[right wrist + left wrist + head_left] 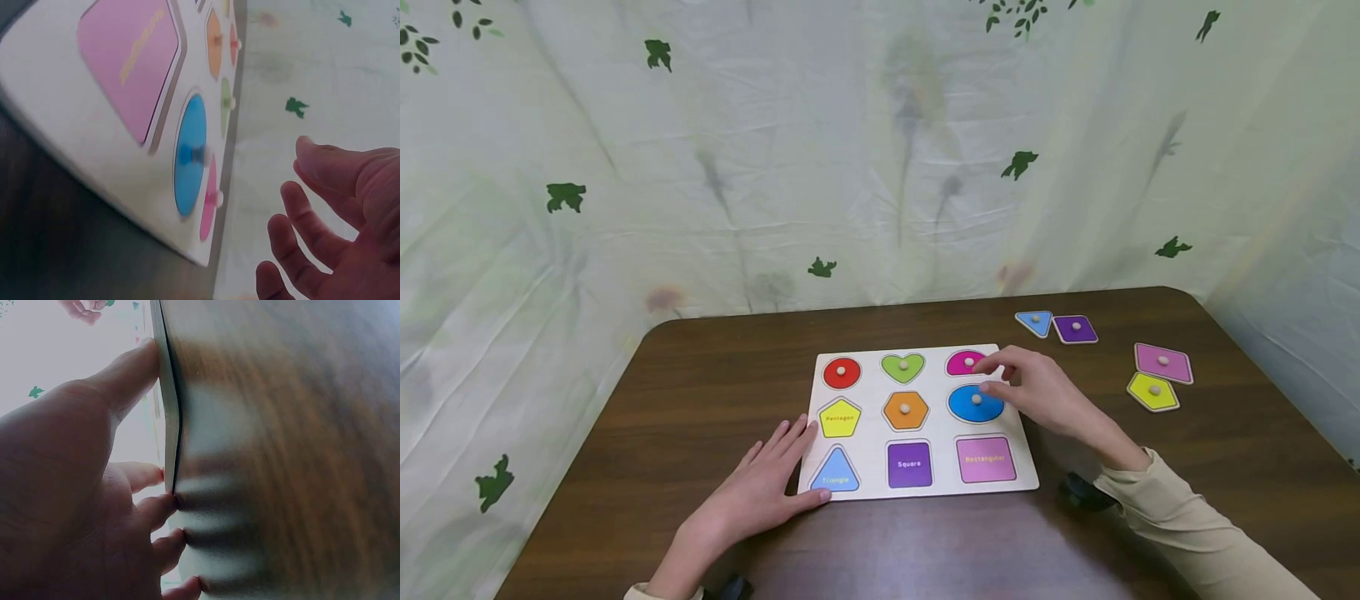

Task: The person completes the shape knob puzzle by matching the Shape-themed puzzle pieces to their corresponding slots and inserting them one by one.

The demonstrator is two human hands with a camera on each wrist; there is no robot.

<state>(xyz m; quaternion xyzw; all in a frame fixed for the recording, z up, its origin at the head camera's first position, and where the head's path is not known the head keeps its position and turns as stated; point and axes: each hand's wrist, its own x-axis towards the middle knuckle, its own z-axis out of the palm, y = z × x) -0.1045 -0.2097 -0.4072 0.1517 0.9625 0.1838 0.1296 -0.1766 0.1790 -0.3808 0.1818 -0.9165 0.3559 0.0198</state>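
Observation:
A white shape-puzzle board (pixel 869 454) lies on the table. My left hand (pixel 752 487) rests at its left side with fingers spread, the thumb on the near-left corner. In the left wrist view the fingertips (pixel 149 472) meet the board's edge. Over the right side, my right hand (pixel 1045 392) hovers with bent, parted fingers and nothing between them. Beneath it sit a blue oval piece (pixel 964 408) and a magenta piece (pixel 958 364), partly hidden by the fingers. A red circle (pixel 832 375), green heart (pixel 895 372) and orange hexagon (pixel 895 418) sit in the board too, each with a knob.
Bare recesses show a printed pentagon (pixel 838 427), triangle (pixel 835 468), square (pixel 909 477) and rectangle (pixel 985 471). Loose knobbed pieces lie to the right: a blue triangle (pixel 1028 317), purple square (pixel 1077 336), pink rectangle (pixel 1178 367) and yellow pentagon (pixel 1153 401). A leaf-patterned curtain (pixel 760 167) hangs behind.

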